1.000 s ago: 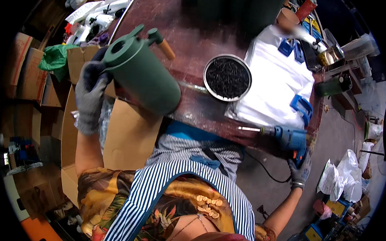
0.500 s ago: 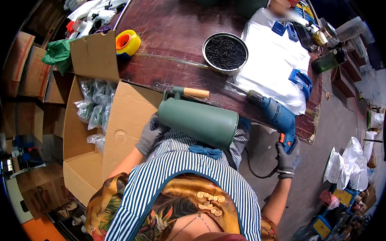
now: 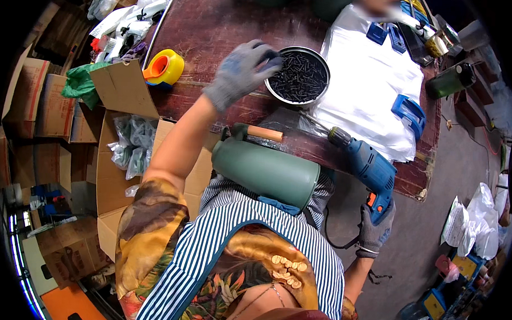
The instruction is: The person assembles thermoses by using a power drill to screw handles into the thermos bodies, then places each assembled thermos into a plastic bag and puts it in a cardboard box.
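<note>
My left hand [image 3: 242, 72], in a grey glove, is at the left rim of a round tin [image 3: 271, 91] full of small black screws [image 3: 298, 77]. Its fingers are stretched out and parted, with nothing visible in them. In my gloved right hand [image 3: 376, 229] is a blue power drill [image 3: 373, 167], gripped by its handle. The drill's long thin bit points up and left, toward the tin. Across my lap lies a dark green cylindrical vessel [image 3: 267, 169]. A green arm with a light wooden grip [image 3: 265, 133] projects from its far side.
White plastic sheets [image 3: 365, 90] cover the table's right side, with a blue tape dispenser [image 3: 408, 115] on them. At the left are a yellow tape roll [image 3: 172, 67] and an open carton [image 3: 111, 197] of bagged parts. The drill's cord [image 3: 335, 242] hangs beside my right leg.
My left hand has left the green vessel's left end and reached forward to the tin. The drill stays in my right hand, slightly lower, and the vessel still lies on my lap.
</note>
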Demonstrator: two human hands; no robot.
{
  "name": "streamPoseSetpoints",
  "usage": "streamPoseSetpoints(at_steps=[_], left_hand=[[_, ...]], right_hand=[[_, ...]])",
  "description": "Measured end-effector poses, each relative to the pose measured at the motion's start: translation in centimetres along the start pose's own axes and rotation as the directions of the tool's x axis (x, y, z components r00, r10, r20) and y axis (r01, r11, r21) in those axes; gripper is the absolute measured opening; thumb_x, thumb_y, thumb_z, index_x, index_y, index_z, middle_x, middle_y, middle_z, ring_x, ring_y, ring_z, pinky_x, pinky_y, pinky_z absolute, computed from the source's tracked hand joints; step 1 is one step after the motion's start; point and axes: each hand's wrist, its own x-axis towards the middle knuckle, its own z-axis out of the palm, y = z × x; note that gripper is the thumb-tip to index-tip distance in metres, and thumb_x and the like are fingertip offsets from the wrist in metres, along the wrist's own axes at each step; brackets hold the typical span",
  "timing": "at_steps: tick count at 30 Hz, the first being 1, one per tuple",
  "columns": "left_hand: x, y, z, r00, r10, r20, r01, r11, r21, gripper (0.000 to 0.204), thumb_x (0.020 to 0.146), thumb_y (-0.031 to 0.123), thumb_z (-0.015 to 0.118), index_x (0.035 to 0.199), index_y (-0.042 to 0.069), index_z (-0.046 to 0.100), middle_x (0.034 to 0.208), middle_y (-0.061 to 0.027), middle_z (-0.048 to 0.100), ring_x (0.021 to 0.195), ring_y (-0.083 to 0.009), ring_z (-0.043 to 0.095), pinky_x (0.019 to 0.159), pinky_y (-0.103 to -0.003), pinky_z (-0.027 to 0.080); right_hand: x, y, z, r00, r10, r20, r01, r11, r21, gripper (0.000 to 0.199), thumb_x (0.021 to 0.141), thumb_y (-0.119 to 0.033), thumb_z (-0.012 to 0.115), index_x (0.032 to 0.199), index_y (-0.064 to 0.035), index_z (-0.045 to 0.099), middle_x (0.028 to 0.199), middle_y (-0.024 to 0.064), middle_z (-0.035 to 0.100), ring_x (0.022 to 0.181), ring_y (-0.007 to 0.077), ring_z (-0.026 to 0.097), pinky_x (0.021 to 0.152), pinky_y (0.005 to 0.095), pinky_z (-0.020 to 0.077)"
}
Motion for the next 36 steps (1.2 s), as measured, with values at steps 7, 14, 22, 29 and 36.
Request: streamPoseSetpoints(at_steps=[7, 14, 22, 29, 36], left_hand=[[4.5, 0.9, 7.2, 0.986, -0.165, 0.024, 0.155, 0.957, 0.247, 0.046, 0.079, 0.045, 0.076, 0.098, 0.004, 0.068, 0.11, -0.0145, 0.061, 0.107, -0.035, 0.057, 0.093, -0.046, 0.047], [2.7, -1.2, 6.4, 0.955, -0.295, 0.027, 0.287, 0.9, -0.329, 0.016, 0.09, 0.015, 0.069, 0.098, 0.002, 0.068, 0.103, -0.0072, 0.067, 0.095, -0.0214, 0.066, 0.086, -0.031, 0.051], [-2.6, 0.0, 2.4, 0.899, -0.396, 0.185, 0.328, 0.333, -0.884, 0.032, 0.097, 0.002, 0.054, 0.129, 0.003, 0.056, 0.105, -0.0093, 0.069, 0.088, -0.0103, 0.064, 0.076, -0.023, 0.052], [-8.2, -2.2, 2.7, 0.648, -0.523, 0.553, 0.682, 0.077, -0.727, 0.025, 0.1, 0.01, 0.053, 0.122, 0.003, 0.061, 0.106, -0.007, 0.069, 0.088, -0.0124, 0.064, 0.074, -0.026, 0.054], [-9.0, -4.2, 2.5, 0.728, -0.511, 0.458, 0.653, 0.311, -0.691, 0.02, 0.096, 0.006, 0.056, 0.115, 0.002, 0.062, 0.097, -0.004, 0.066, 0.075, -0.0101, 0.058, 0.065, -0.024, 0.051]], right_hand=[[0.2, 0.6, 0.2, 1.0, 0.012, 0.0, -0.012, 1.0, -0.022, 0.077, 0.074, -0.026, 0.081, 0.139, -0.0018, 0.046, 0.129, 0.0203, 0.057, 0.118, 0.0369, 0.057, 0.099, 0.0438, 0.0447], [0.6, 2.4, 1.1, 0.997, -0.062, -0.044, 0.065, 0.996, 0.067, 0.075, 0.076, -0.015, 0.08, 0.14, -0.0027, 0.044, 0.121, 0.0142, 0.059, 0.105, 0.0252, 0.062, 0.089, 0.0363, 0.0512], [-1.1, 0.3, 1.6, 0.946, 0.245, 0.212, -0.319, 0.813, 0.487, 0.081, 0.073, -0.011, 0.082, 0.141, -0.005, 0.039, 0.114, 0.0105, 0.057, 0.091, 0.0172, 0.059, 0.075, 0.0299, 0.0491], [-2.5, -1.0, 5.6, 0.97, 0.129, 0.204, -0.213, 0.855, 0.473, 0.082, 0.071, -0.02, 0.086, 0.139, -0.0019, 0.043, 0.127, 0.0127, 0.055, 0.115, 0.0239, 0.056, 0.098, 0.0363, 0.0461], [-2.7, -1.3, 6.7, 0.972, 0.147, 0.182, -0.217, 0.853, 0.474, 0.083, 0.071, -0.023, 0.087, 0.138, -0.0017, 0.044, 0.128, 0.0128, 0.055, 0.117, 0.0244, 0.055, 0.1, 0.0366, 0.0442]])
